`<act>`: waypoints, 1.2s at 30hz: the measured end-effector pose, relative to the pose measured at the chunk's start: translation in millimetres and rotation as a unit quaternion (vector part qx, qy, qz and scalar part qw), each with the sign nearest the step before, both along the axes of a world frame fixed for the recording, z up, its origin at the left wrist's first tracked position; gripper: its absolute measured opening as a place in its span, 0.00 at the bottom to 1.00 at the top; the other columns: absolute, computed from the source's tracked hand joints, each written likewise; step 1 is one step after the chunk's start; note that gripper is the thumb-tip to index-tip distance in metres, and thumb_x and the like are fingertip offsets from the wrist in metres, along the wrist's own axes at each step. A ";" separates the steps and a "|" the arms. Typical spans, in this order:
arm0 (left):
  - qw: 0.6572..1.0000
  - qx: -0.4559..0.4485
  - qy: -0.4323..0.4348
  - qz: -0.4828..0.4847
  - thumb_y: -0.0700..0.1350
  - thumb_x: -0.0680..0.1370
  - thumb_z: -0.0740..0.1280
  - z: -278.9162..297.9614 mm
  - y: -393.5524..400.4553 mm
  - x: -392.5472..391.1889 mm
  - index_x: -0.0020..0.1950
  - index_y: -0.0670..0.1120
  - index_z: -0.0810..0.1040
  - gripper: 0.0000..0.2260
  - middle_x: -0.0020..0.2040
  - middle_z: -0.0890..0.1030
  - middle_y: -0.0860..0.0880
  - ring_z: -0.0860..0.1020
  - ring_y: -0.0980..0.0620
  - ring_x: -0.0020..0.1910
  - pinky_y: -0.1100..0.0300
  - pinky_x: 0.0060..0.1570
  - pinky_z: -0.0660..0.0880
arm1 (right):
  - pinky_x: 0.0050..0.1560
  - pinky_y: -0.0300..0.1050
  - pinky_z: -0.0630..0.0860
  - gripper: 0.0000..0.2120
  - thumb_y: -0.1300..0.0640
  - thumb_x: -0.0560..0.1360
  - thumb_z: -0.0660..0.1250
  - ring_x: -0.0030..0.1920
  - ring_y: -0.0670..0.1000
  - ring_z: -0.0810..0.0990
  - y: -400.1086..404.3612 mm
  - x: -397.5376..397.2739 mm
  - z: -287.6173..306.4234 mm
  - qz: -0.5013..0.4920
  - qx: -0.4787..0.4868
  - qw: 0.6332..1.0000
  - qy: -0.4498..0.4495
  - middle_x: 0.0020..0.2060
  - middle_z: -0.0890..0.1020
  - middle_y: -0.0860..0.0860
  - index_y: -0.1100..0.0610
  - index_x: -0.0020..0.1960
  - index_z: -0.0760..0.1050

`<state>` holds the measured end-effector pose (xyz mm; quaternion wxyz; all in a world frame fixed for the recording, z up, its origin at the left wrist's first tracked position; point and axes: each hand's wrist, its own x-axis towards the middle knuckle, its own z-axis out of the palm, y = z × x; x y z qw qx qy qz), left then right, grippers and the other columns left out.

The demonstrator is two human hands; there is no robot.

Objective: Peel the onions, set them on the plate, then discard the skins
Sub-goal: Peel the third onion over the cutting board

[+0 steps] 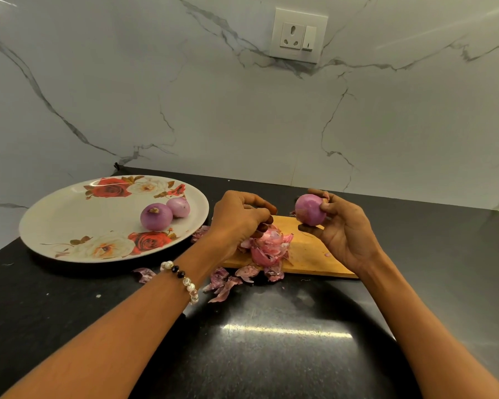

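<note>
Right hand (pixel 342 226): held a round, peeled purple onion (pixel 310 210) above the far end of the board, fingertips and thumb clamped round it.
Left hand (pixel 239 218): hovered over the skin heap, fingers curled inward toward the thumb; cannot tell whether a scrap was pinched between them.
Round white plate with red and cream rose print (pixel 69 220): sat on the left of the counter, carrying two peeled purple onions (pixel 156 216) side by side, touching.
Flat rectangular wooden cutting board (pixel 308 254): lay just right of the plate, under both hands.
Heap of pink papery onion skins (pixel 268 247): piled on the board's near left part.
Loose purple skin scraps (pixel 228 280): scattered on the glossy black stone counter (pixel 271 355) before the board.
Pearl and black bead bracelet (pixel 182 279): worn on the left wrist.
</note>
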<state>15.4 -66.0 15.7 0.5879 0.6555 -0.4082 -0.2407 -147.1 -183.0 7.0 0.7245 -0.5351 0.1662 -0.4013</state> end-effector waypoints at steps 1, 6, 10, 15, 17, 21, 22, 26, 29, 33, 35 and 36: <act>1.000 0.005 -0.021 0.001 0.38 0.76 0.70 -0.2 -0.5 -0.2 0.45 0.46 0.83 0.04 0.42 0.84 0.47 0.83 0.53 0.42 0.54 0.46 0.82 | 0.41 0.52 0.82 0.16 0.66 0.71 0.62 0.57 0.65 0.78 -0.9 -1.0 -0.5 0.003 -0.010 1.000 0.000 0.62 0.76 0.66 0.64 0.58 0.76; 0.998 -0.003 -0.063 -0.018 0.46 0.75 0.71 0.6 0.0 -3.8 0.48 0.46 0.84 0.05 0.42 0.84 0.49 0.82 0.53 0.44 0.50 0.50 0.80 | 0.42 0.48 0.80 0.19 0.71 0.66 0.60 0.55 0.58 0.80 0.8 -1.6 -2.5 0.037 -0.081 0.996 0.011 0.58 0.80 0.63 0.64 0.55 0.77; 0.996 -0.026 -0.062 -0.060 0.46 0.74 0.72 3.6 2.9 -6.5 0.55 0.43 0.82 0.12 0.44 0.84 0.48 0.84 0.52 0.41 0.55 0.45 0.82 | 0.45 0.44 0.79 0.20 0.70 0.63 0.62 0.55 0.53 0.79 0.6 0.2 -3.4 0.042 -0.121 0.991 0.027 0.53 0.81 0.56 0.63 0.53 0.78; 0.993 -0.013 -0.056 -0.102 0.42 0.73 0.73 -0.1 1.4 -9.8 0.58 0.41 0.81 0.15 0.46 0.84 0.44 0.84 0.50 0.40 0.52 0.46 0.82 | 0.51 0.42 0.79 0.20 0.71 0.64 0.64 0.57 0.53 0.79 2.7 0.7 -4.5 0.071 -0.145 0.986 0.033 0.54 0.81 0.57 0.63 0.55 0.78; 0.992 -0.013 -0.064 -0.107 0.40 0.74 0.73 -0.8 1.2 -10.5 0.58 0.41 0.81 0.13 0.46 0.85 0.43 0.84 0.50 0.40 0.52 0.46 0.82 | 0.50 0.42 0.79 0.20 0.72 0.64 0.64 0.57 0.53 0.79 4.5 1.3 -4.4 0.071 -0.152 0.985 0.042 0.55 0.80 0.58 0.63 0.55 0.78; 0.991 -0.018 -0.082 -0.109 0.37 0.73 0.72 -1.1 1.7 -9.0 0.55 0.41 0.83 0.11 0.43 0.85 0.44 0.84 0.51 0.39 0.52 0.46 0.82 | 0.50 0.42 0.79 0.21 0.72 0.63 0.65 0.58 0.54 0.79 6.1 2.3 -4.5 0.071 -0.156 0.984 0.052 0.55 0.80 0.58 0.62 0.55 0.79; 0.990 -0.018 -0.086 -0.109 0.37 0.73 0.72 -1.1 1.9 -8.7 0.55 0.41 0.83 0.11 0.43 0.85 0.44 0.84 0.50 0.39 0.52 0.45 0.82 | 0.50 0.42 0.79 0.21 0.72 0.63 0.65 0.58 0.54 0.79 6.2 2.0 -4.6 0.070 -0.155 0.984 0.053 0.55 0.80 0.58 0.62 0.55 0.79; 0.989 -0.024 -0.088 -0.113 0.36 0.73 0.71 -1.3 1.6 -7.7 0.55 0.40 0.83 0.10 0.44 0.85 0.43 0.84 0.49 0.39 0.51 0.45 0.82 | 0.50 0.41 0.79 0.22 0.71 0.63 0.65 0.59 0.55 0.79 5.5 1.3 -4.4 0.068 -0.149 0.985 0.050 0.56 0.80 0.59 0.63 0.56 0.78; 0.990 -0.027 -0.093 -0.106 0.35 0.74 0.71 -2.0 2.0 -7.2 0.55 0.39 0.83 0.10 0.43 0.85 0.42 0.84 0.49 0.38 0.53 0.43 0.82 | 0.51 0.42 0.79 0.21 0.71 0.64 0.65 0.58 0.54 0.79 4.7 1.7 -4.6 0.069 -0.143 0.986 0.046 0.57 0.80 0.60 0.62 0.56 0.78; 0.993 -0.035 -0.076 -0.083 0.32 0.74 0.69 -2.5 1.8 -6.2 0.54 0.37 0.82 0.10 0.41 0.84 0.42 0.84 0.49 0.36 0.59 0.38 0.82 | 0.51 0.44 0.80 0.21 0.71 0.66 0.66 0.59 0.56 0.79 2.9 3.1 -6.4 0.077 -0.136 0.987 0.043 0.59 0.79 0.62 0.63 0.59 0.78; 0.994 -0.035 -0.060 -0.085 0.34 0.75 0.69 -1.3 2.5 -5.9 0.55 0.38 0.82 0.09 0.42 0.84 0.42 0.84 0.50 0.36 0.59 0.38 0.82 | 0.51 0.44 0.80 0.21 0.71 0.66 0.67 0.59 0.56 0.80 2.2 3.5 -7.0 0.072 -0.133 0.987 0.046 0.59 0.79 0.62 0.63 0.59 0.77; 0.994 -0.035 -0.050 -0.092 0.36 0.75 0.69 -0.4 3.0 -5.8 0.56 0.38 0.81 0.10 0.42 0.84 0.42 0.84 0.50 0.37 0.59 0.39 0.82 | 0.50 0.44 0.80 0.21 0.72 0.67 0.67 0.59 0.56 0.80 2.0 3.3 -7.2 0.070 -0.134 0.987 0.046 0.59 0.79 0.61 0.62 0.59 0.77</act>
